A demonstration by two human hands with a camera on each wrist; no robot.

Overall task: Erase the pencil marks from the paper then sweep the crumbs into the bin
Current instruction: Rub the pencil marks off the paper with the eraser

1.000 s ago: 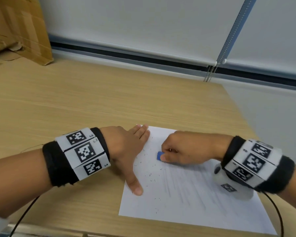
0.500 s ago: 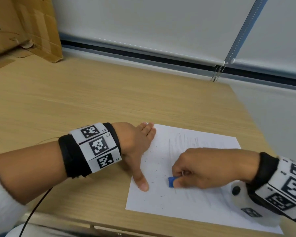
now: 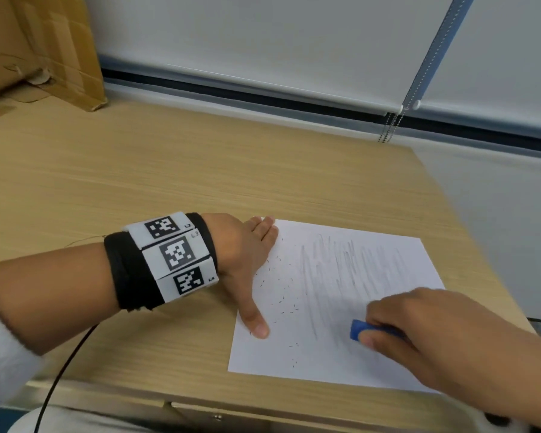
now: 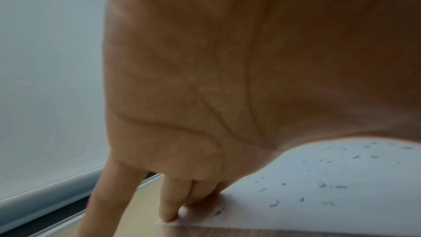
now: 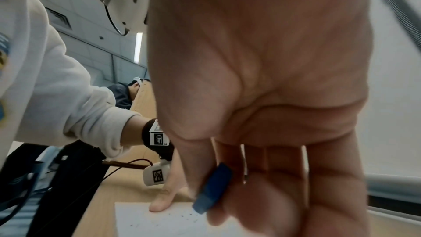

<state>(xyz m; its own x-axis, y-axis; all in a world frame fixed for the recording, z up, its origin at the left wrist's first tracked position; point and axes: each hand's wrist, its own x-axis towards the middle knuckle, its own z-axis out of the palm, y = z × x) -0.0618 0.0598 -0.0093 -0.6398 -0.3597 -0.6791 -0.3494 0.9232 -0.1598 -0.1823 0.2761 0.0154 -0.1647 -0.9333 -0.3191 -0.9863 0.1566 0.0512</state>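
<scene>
A white sheet of paper with grey pencil strokes lies near the table's front right corner. Dark eraser crumbs are scattered over its left part, also seen as crumbs in the left wrist view. My left hand lies flat on the paper's left edge, fingers straight, thumb pressing the sheet down. My right hand pinches a blue eraser between thumb and fingers and presses it on the paper's lower right area. The eraser shows again in the right wrist view.
The wooden table stretches back to a window sill with roller blinds. A cardboard box stands at the far left corner. A black cable hangs from my left wrist over the front edge. No bin is in view.
My right hand has dragged the eraser from the paper's upper middle down and to the right. The left hand has stayed pressing the sheet's left edge.
</scene>
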